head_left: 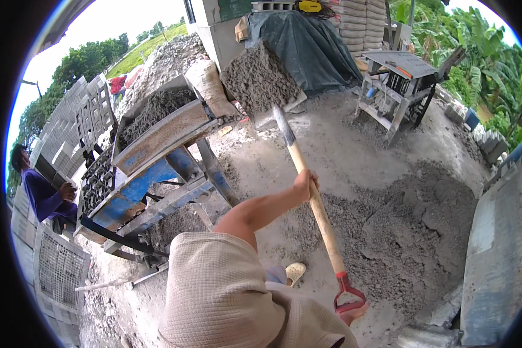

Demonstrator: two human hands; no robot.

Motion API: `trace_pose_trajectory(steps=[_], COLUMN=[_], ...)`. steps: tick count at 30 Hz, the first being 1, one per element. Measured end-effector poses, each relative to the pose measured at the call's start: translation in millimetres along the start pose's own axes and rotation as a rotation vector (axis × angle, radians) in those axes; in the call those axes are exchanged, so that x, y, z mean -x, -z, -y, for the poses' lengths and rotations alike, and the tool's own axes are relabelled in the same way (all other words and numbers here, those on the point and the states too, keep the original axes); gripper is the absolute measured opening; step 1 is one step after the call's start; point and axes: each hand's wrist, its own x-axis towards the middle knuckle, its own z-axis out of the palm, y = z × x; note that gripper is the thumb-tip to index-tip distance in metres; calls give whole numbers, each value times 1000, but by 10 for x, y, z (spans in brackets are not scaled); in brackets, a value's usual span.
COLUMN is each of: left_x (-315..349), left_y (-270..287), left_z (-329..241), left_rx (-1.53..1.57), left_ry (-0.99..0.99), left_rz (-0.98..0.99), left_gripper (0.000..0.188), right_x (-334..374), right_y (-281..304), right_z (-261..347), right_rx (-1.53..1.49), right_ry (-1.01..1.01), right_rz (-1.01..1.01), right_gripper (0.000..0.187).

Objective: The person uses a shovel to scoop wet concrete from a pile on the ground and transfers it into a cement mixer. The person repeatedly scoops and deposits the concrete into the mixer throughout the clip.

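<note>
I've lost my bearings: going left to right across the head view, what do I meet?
Person in purple → blue block machine → left hand on the shovel → wet mix pile → grey metal sheet.

An open-air yard is shown in flat daylight under a pale sky (122,17). The concrete floor (336,151) is dusted grey, and a heap of grey mix (400,232) is spread across its right side. Grey hollow blocks (64,116) are stacked along the left. A dark tarpaulin (307,43) is draped over goods at the back, beside stacked sacks (359,23). Green trees (475,46) are seen beyond.
</note>
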Motion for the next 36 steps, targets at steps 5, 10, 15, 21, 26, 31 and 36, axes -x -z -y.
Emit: trace_pose_trajectory(steps=[5,10,15,21,26,31,36], left_x=[48,200,734,1320,1685,1810,1616], left_y=[-537,-75,665,632,218,-289,-446], left_z=[-2004,-3231,-3282,-2393,-1620,-579,728], left_rx=[289,678,1032,1032,781,358,-55], left_ry=[-235,-574,-592,-552,-376,-100,178], left_rz=[281,973,1508,1592,1457,887,262], left_gripper=[9,13,18,21,27,16,17], right_x=[-532,107,1441,1219,1008,560,1030], right_y=[-2203,-3840,-3929,-2355,-1516,-15,1492], right_z=[988,2182,2373,2343,2175,1504,1185], right_rx=[-152,-72,-302,200,-10,3,-27], right_ry=[224,1237,2012,2100,1561,690,53], right_rz=[396,706,1214,1214,697,79,-15], right_gripper=[37,35,36,39,36,42,47])
